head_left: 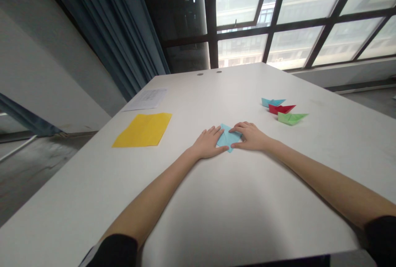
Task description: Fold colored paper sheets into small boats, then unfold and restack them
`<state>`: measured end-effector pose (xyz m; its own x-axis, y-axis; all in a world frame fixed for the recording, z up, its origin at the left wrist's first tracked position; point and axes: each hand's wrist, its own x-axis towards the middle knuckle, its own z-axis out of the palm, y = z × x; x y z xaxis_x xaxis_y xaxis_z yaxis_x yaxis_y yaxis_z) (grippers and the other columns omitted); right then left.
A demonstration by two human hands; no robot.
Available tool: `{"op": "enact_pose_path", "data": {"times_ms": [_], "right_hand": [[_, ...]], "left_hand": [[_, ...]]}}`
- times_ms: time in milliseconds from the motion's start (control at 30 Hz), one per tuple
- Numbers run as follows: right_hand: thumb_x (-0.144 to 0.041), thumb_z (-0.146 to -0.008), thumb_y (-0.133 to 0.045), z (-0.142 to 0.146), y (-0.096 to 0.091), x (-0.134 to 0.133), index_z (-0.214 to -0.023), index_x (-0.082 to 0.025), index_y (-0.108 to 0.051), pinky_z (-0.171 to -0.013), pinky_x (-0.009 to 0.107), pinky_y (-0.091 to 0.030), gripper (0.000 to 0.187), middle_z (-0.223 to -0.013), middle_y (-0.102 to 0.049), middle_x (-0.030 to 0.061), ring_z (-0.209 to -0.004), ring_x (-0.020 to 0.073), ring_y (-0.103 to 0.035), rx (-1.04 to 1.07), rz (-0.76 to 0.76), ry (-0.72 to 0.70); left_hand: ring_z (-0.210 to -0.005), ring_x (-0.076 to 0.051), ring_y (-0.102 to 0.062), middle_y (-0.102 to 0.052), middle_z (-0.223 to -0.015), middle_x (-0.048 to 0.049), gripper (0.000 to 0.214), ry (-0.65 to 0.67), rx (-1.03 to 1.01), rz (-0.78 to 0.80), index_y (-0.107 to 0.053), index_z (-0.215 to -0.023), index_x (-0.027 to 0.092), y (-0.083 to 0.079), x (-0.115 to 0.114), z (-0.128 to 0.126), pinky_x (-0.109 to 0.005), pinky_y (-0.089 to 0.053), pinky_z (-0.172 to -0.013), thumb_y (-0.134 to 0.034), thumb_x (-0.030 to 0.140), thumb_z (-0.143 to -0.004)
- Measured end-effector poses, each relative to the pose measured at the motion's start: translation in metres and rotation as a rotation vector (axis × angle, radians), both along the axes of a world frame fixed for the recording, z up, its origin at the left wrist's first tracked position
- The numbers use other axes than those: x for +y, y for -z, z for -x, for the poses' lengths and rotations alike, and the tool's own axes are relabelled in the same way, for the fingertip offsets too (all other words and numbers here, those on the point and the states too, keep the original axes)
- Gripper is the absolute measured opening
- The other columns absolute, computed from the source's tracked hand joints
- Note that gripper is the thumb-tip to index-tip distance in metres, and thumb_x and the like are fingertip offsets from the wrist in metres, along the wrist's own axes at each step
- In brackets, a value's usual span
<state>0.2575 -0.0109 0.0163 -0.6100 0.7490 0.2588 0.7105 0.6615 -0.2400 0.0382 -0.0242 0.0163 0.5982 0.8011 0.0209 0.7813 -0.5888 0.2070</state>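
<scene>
Two hands pressing a light-blue, partly folded paper sheet [228, 138] at the centre of the frame.

On the sheet's left edge, the left hand [208, 143], open and flat, fingers spread; on its right half, the right hand [251, 136], likewise open, fingertips down; nothing gripped, only held against the white worktop [216, 201]. Right of centre and slightly higher, well apart from the hands: blue paper boat [271, 102], red paper boat [281, 108], green paper boat [291, 118]. At left: flat yellow paper sheet [142, 129], white printed sheet [146, 99] just above it.
</scene>
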Motion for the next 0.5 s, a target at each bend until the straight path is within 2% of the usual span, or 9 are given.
{"op": "enact_pose_path", "data": {"times_ms": [100,200,267,333,400,500], "right_hand": [[-0.061,-0.066,-0.057,0.000,0.001,-0.001,-0.112,-0.021,-0.056,-0.089,0.044,-0.033,0.061,-0.108,-0.056,0.0110,-0.103,0.0280,-0.048,0.015,-0.027,-0.020],[-0.049,-0.073,-0.055,0.000,0.002,-0.001,-0.106,-0.023,-0.060,-0.090,0.042,-0.032,0.043,-0.108,-0.057,0.0094,-0.106,0.0261,-0.046,0.055,-0.073,-0.082],[-0.042,-0.079,-0.051,0.001,0.002,-0.002,-0.100,-0.025,-0.063,-0.091,0.041,-0.031,0.030,-0.105,-0.060,0.0070,-0.105,0.0235,-0.047,0.063,-0.090,-0.150],[-0.039,-0.083,-0.046,0.003,0.001,-0.003,-0.096,-0.025,-0.065,-0.091,0.040,-0.031,0.027,-0.100,-0.063,0.0050,-0.104,0.0222,-0.047,0.053,-0.097,-0.191],[-0.038,-0.085,-0.042,0.004,0.000,-0.003,-0.093,-0.025,-0.066,-0.091,0.039,-0.031,0.029,-0.097,-0.065,0.0041,-0.103,0.0223,-0.047,0.038,-0.107,-0.175],[-0.039,-0.087,-0.039,0.003,-0.001,-0.002,-0.091,-0.023,-0.067,-0.089,0.040,-0.031,0.033,-0.096,-0.066,0.0048,-0.101,0.0233,-0.048,0.007,-0.133,-0.071]], "left_hand": [[-0.131,-0.030,-0.019,-0.020,-0.145,-0.0102,0.079,-0.019,0.032,0.023,-0.023,-0.137,0.021,0.000,0.000,0.001,-0.050,-0.019,-0.102,-0.031,0.068,-0.075],[-0.130,-0.033,-0.021,-0.024,-0.144,-0.0112,0.078,-0.086,0.050,-0.014,-0.026,-0.136,0.022,0.000,0.000,0.000,-0.052,-0.020,-0.100,-0.029,0.070,-0.075],[-0.126,-0.033,-0.027,-0.031,-0.140,-0.0136,0.072,-0.155,0.047,-0.067,-0.032,-0.133,0.020,0.000,0.000,-0.001,-0.051,-0.023,-0.097,-0.025,0.066,-0.079],[-0.119,-0.031,-0.036,-0.043,-0.129,-0.0150,0.063,-0.211,0.037,-0.118,-0.041,-0.127,0.018,-0.003,0.000,-0.002,-0.048,-0.029,-0.094,-0.022,0.060,-0.084],[-0.108,-0.028,-0.044,-0.052,-0.113,-0.0144,0.058,-0.224,0.025,-0.158,-0.050,-0.118,0.017,-0.006,0.000,-0.003,-0.044,-0.033,-0.089,-0.020,0.054,-0.086],[-0.097,-0.025,-0.048,-0.055,-0.097,-0.0124,0.052,-0.195,-0.001,-0.203,-0.060,-0.103,0.016,-0.010,0.001,-0.001,-0.041,-0.036,-0.084,-0.021,0.047,-0.089]]}}
